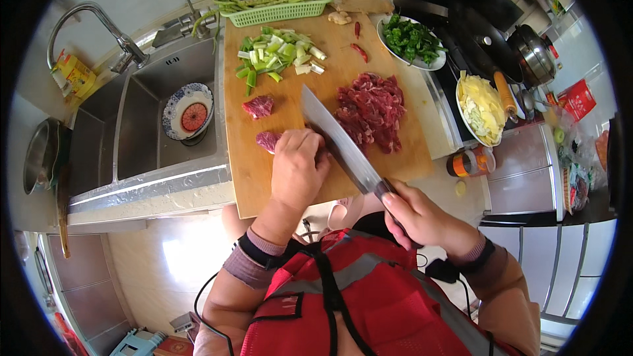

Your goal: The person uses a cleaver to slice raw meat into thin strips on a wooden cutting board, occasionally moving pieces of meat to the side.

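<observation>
On a wooden cutting board [247, 173], my left hand [298, 158] presses down with curled fingers on a piece of raw red meat [267, 141], mostly hidden under it. My right hand [415, 212] grips the dark handle of a kitchen knife [341, 143]; its broad blade slants up and left, close beside my left fingertips. To the right of the blade lies a pile of sliced raw meat [373, 109]. Another chunk of meat [258, 107] sits at the board's left. Chopped green onion [277, 54] and two dried red chilies [359, 52] lie farther back.
A green plastic basket [279, 14] holds a cucumber and long beans behind the board. Left is a steel sink [138, 133] with a patterned bowl [188, 111]. At right stand plates of green peppers [413, 42] and sliced pale vegetables [479, 109], a wok [487, 42] and a sauce bottle [460, 164].
</observation>
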Demonstrator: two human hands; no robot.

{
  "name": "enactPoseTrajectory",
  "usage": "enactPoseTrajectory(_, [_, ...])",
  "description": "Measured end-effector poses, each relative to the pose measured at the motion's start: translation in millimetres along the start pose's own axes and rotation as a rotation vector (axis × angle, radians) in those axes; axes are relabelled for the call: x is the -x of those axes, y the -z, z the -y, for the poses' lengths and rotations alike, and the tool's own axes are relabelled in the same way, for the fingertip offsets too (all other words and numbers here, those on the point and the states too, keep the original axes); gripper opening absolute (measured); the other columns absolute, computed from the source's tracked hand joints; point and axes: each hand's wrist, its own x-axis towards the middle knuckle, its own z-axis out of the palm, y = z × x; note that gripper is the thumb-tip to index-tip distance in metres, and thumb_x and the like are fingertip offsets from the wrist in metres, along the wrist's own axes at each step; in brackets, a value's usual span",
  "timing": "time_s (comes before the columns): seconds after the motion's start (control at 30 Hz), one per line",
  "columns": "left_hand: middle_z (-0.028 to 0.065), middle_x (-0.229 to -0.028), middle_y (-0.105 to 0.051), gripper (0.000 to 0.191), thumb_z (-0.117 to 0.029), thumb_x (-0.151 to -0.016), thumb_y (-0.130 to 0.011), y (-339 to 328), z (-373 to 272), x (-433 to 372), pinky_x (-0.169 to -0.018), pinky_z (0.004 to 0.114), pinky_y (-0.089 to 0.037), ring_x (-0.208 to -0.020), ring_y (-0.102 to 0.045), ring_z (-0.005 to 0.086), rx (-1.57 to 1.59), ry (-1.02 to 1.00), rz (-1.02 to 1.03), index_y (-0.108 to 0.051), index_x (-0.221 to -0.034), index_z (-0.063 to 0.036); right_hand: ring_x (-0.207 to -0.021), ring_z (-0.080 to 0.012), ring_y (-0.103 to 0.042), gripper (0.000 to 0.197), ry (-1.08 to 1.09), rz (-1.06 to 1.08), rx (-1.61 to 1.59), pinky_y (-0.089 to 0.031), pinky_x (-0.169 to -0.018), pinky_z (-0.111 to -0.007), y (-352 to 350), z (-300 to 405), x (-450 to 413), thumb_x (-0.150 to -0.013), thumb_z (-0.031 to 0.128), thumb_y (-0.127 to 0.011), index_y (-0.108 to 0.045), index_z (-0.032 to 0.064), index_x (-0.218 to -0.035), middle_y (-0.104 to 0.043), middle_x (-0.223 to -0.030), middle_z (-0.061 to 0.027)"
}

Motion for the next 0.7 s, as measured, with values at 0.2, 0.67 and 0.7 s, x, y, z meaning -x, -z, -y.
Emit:
enactPoseTrajectory(0.2, [0.0135, -0.086, -0.062, 0.017, 0.0, -0.067, -0.069, -1, 5, -4, -0.079, 0.043, -0.048, -0.086, -0.057, 0.0361, 0.031, -0.02, -0.024, -0.06, -0.081, -0.0021, -0.037, -0.0124, -0.047, 0.027, 0.057, -0.03, -0.08, -0.037, -0.037, -0.026, -4, 18, -63, -0.106, 0.03, -0.036, -0.043, 0.004, -0.1, -0.052, -0.055, -0.0033])
enactPoseTrajectory(0.67, [0.0136, -0.085, -0.062, 0.016, 0.0, -0.066, -0.067, -2, 4, -3, -0.078, 0.044, -0.048, -0.085, -0.058, 0.036, 0.037, 0.006, -0.023, -0.06, -0.08, -0.0017, -0.033, -0.0125, -0.042, 0.027, 0.038, -0.048, -0.116, -0.035, -0.035, -0.027, -7, 16, -62, -0.107, 0.032, -0.035, -0.042, 0.0063, -0.101, -0.049, -0.053, -0.0031])
enactPoseTrajectory(0.7, [0.0136, -0.085, -0.062, 0.016, 0.0, -0.066, -0.067, -2, 5, -1, -0.078, 0.044, -0.048, -0.085, -0.058, 0.036, 0.035, 0.003, -0.027, -0.06, -0.08, -0.0017, -0.033, -0.0123, -0.042, 0.027, 0.073, -0.054, -0.073, -0.035, -0.035, -0.026, -9, 6, -56, -0.107, 0.032, -0.035, -0.042, 0.0064, -0.101, -0.049, -0.053, -0.0032])
